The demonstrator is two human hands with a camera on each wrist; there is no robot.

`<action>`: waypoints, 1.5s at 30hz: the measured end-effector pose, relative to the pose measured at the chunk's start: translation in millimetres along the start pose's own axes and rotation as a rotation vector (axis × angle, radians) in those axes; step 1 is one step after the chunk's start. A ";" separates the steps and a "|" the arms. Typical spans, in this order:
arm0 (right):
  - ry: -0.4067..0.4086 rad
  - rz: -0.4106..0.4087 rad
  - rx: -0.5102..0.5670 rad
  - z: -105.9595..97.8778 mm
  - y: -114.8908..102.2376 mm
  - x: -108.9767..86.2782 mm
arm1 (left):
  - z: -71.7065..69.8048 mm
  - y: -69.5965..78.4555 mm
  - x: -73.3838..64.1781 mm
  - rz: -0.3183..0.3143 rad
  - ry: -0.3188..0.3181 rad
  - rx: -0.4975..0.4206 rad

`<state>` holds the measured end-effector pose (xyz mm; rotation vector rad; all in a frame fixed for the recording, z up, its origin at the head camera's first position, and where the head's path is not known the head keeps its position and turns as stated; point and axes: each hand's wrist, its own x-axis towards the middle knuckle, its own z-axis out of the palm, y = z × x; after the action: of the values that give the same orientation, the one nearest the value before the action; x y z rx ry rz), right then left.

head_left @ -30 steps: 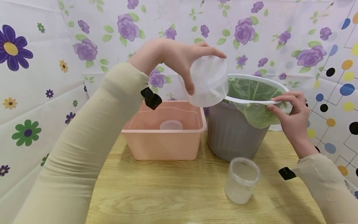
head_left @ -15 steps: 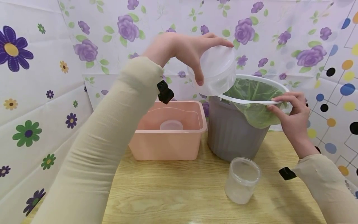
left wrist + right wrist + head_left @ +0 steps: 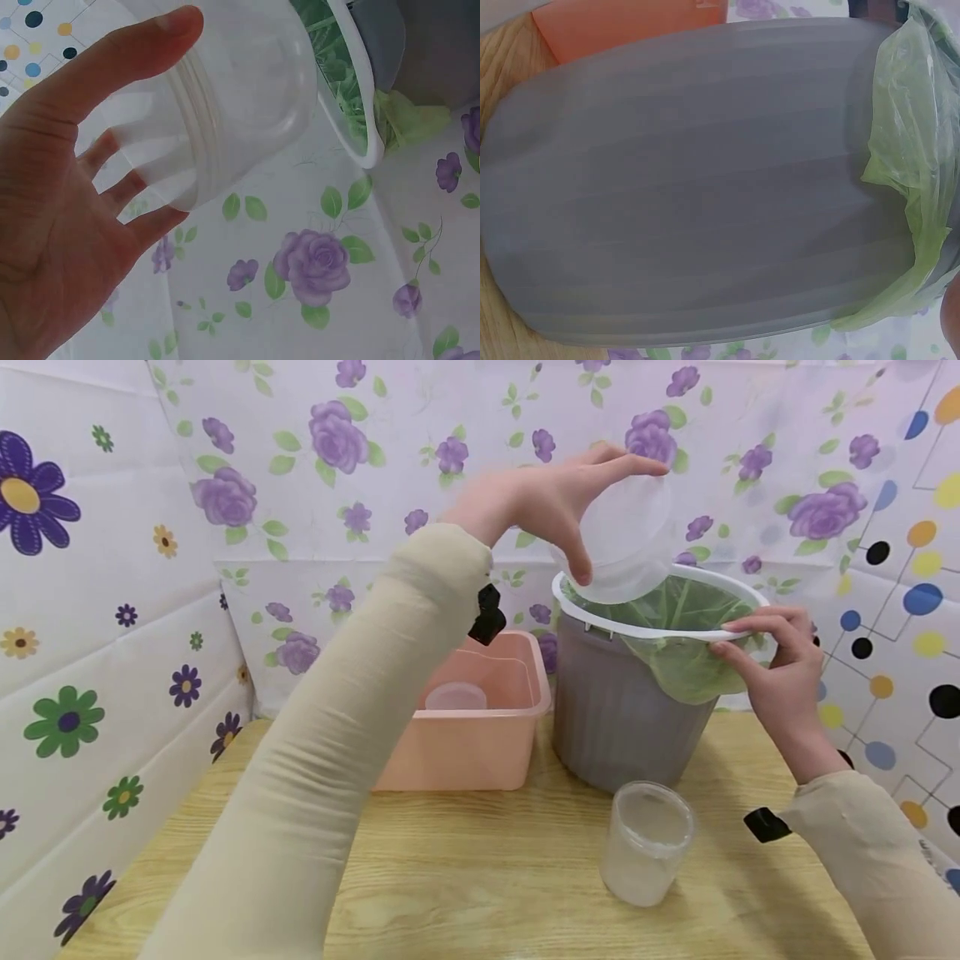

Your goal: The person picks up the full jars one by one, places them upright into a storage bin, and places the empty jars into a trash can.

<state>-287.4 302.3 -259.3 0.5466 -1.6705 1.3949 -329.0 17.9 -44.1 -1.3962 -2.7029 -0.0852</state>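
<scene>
My left hand (image 3: 558, 502) grips a clear plastic jar (image 3: 626, 531) by its sides, fingers and thumb spread around it. The jar is tilted over the left part of the trash can's rim, as the left wrist view of the jar (image 3: 255, 82) also shows. The grey trash can (image 3: 626, 710) has a white ring (image 3: 652, 632) holding a green bag (image 3: 686, 668) folded over its edge. My right hand (image 3: 783, 677) pinches the ring and bag at the right side. In the right wrist view the can's wall (image 3: 690, 180) fills most of the frame.
A second clear jar (image 3: 648, 847) stands upright on the wooden table (image 3: 465, 868) in front of the can. Left of the can is a pink bin (image 3: 465, 752) with a round translucent piece (image 3: 456, 697) inside. Patterned cloth (image 3: 412, 427) hangs behind.
My left hand has carried the jar to the right, from above the pink bin's right side to over the trash can's mouth. My right hand keeps its hold on the ring.
</scene>
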 end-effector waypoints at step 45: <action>-0.005 -0.023 0.002 1.5 -1.1 -0.3 | 45.8 15.5 46.2 0.027 -0.113 0.100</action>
<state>-287.0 300.5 -258.9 0.5691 -1.6624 1.3800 -345.7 68.7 -84.3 -1.4493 -2.7341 0.1325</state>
